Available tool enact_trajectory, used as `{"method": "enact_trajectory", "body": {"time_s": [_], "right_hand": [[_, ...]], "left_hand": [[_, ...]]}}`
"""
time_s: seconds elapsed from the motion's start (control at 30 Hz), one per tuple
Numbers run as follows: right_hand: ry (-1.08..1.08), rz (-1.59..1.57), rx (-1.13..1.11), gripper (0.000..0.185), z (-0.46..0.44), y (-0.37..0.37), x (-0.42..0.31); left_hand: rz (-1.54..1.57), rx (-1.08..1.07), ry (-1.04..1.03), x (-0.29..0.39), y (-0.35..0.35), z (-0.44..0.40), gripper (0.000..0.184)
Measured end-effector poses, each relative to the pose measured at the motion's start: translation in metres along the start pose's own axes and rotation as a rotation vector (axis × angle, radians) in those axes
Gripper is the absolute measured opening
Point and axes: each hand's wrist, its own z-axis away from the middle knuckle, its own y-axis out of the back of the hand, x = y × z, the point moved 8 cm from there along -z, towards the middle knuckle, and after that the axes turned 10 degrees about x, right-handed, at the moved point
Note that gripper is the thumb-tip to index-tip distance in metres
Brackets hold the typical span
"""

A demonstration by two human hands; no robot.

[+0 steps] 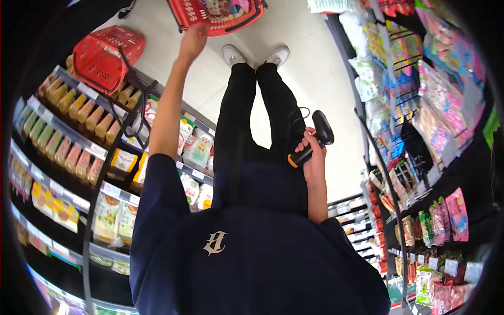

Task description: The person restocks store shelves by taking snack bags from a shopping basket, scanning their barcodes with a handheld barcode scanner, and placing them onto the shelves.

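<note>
At the top of the head view, my left hand (195,40) is closed on the near rim of a red plastic shopping basket (226,26). Colourful packaged items show inside this basket, and its far part is cut off by the frame. Beside my right thigh, my right hand (314,152) is wrapped around a black handheld barcode scanner (323,127) with orange trim. The fingers curl around its grip, and a thin dark cord loops close by.
A second red basket (107,59) is at the left shelf's far end. Stocked shelves (94,152) with bottles, cartons and bags line my left. Hanging snack packets (441,110) fill the racks on my right. My white shoes (232,55) stand on a pale tiled floor (320,73).
</note>
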Motion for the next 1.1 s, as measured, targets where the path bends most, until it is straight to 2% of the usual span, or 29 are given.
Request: {"method": "enact_trajectory", "body": {"time_s": [0.1, 0.13, 0.17, 0.23, 0.27, 0.3, 0.33, 0.4, 0.5, 0.63, 0.83, 0.9, 0.97, 1.03, 1.1], "right_hand": [[-0.113, -0.053, 0.083, 0.022, -0.027, 0.018, 0.031], [-0.190, -0.070, 0.100, 0.022, -0.034, 0.022, 0.046], [-0.211, -0.085, 0.127, 0.022, -0.039, 0.027, 0.056], [-0.347, -0.166, 0.137, 0.026, -0.049, 0.028, 0.083], [-0.379, -0.185, 0.128, 0.027, -0.051, 0.026, 0.086], [-0.385, -0.200, 0.147, 0.027, -0.055, 0.028, 0.090], [-0.338, -0.272, 0.076, 0.027, -0.058, 0.024, 0.090], [-0.282, -0.359, -0.015, 0.033, -0.060, 0.021, 0.093], [-0.298, -0.533, 0.018, 0.036, -0.062, 0.015, 0.095], [-0.303, -0.585, -0.003, 0.041, -0.066, 0.015, 0.101], [-0.307, -0.635, 0.007, 0.043, -0.065, 0.011, 0.097], [-0.319, -0.612, 0.000, 0.041, -0.063, 0.007, 0.097], [-0.309, -0.615, -0.002, 0.040, -0.059, 0.004, 0.097], [-0.307, -0.618, -0.007, 0.039, -0.056, 0.001, 0.098], [-0.348, -0.640, 0.007, 0.035, -0.052, -0.003, 0.103]], "left_hand": [[-0.184, 0.046, -0.135, -0.022, -0.043, -0.062, 0.028], [-0.187, 0.035, -0.096, -0.050, -0.069, -0.078, 0.033], [0.280, -0.070, 0.313, -0.049, -0.084, -0.081, 0.033], [0.167, 0.005, 0.233, -0.089, -0.110, -0.101, 0.029], [0.366, -0.234, 0.515, -0.104, -0.133, -0.106, 0.028], [0.292, -0.213, 0.672, -0.123, -0.141, -0.110, 0.029], [0.315, -0.201, 0.572, -0.189, -0.169, -0.131, 0.032], [0.187, -0.367, 0.522, -0.183, -0.181, -0.137, 0.035], [0.132, -0.402, 0.551, -0.206, -0.207, -0.138, 0.036], [0.091, -0.390, 0.583, -0.229, -0.233, -0.140, 0.037], [0.121, -0.310, 0.721, -0.255, -0.215, -0.147, 0.038], [0.167, -0.273, 0.785, -0.247, -0.200, -0.137, 0.039], [0.274, -0.203, 0.842, -0.219, -0.185, -0.124, 0.032], [0.358, -0.244, 0.834, -0.243, -0.179, -0.127, 0.036], [0.430, -0.285, 0.833, -0.236, -0.170, -0.132, 0.040]]}}
